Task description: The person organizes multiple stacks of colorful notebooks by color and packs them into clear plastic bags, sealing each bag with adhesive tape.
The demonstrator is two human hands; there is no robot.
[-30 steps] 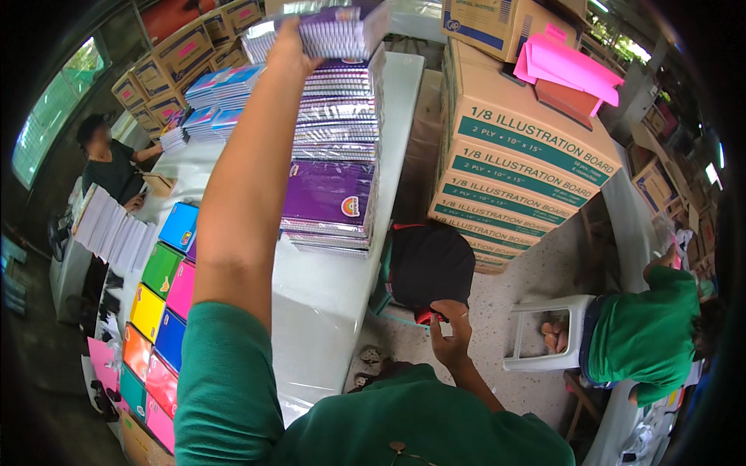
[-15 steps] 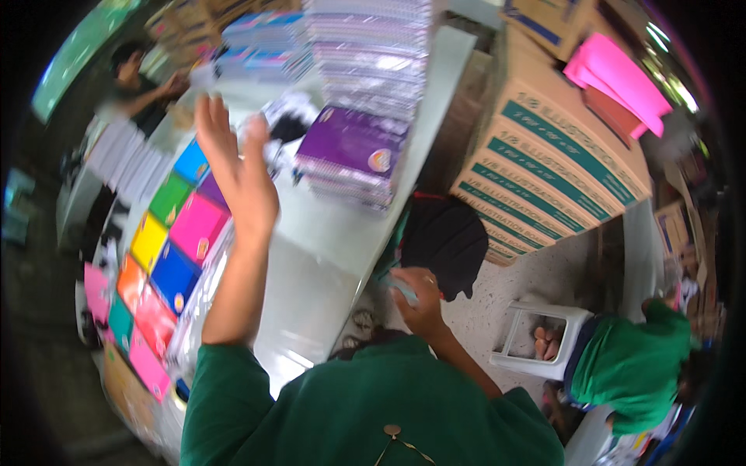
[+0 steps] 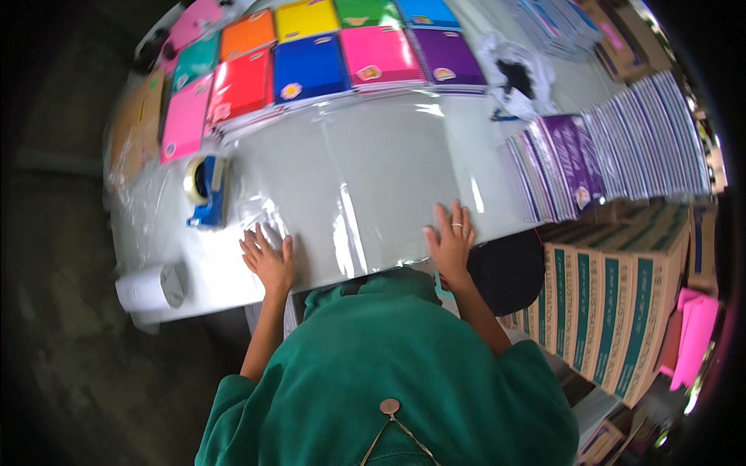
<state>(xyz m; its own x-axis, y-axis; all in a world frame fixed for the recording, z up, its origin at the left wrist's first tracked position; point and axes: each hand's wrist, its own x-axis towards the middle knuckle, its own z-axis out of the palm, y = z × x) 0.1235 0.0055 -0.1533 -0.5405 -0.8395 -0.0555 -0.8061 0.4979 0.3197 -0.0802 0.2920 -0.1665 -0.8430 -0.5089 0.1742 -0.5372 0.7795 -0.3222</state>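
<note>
My left hand (image 3: 268, 262) lies palm down with fingers spread near the front edge of the pale table (image 3: 260, 299). To its right, my right hand (image 3: 452, 241) rests on the same edge, fingers stretched out and a ring on one. Neither hand holds anything. Clear plastic sheeting (image 3: 373, 179) covers the tabletop between and beyond them. A blue tape dispenser (image 3: 208, 193) with a tape roll stands beyond my left hand. Rows of coloured spiral notebooks (image 3: 311, 66) lie along the far side.
Spiral notebook stacks (image 3: 645, 140), one with a purple cover, stand at the right. A white plastic bag (image 3: 540, 78) with black contents lies beyond them. Cardboard boxes (image 3: 606, 303) and a black cloth item (image 3: 509, 272) sit beside my right arm. A whitish roll (image 3: 148, 289) occupies the near-left corner.
My view has swung left to face the table. My left hand, raised before, has come down onto it. My right hand has moved from beside the black cloth item to the table edge.
</note>
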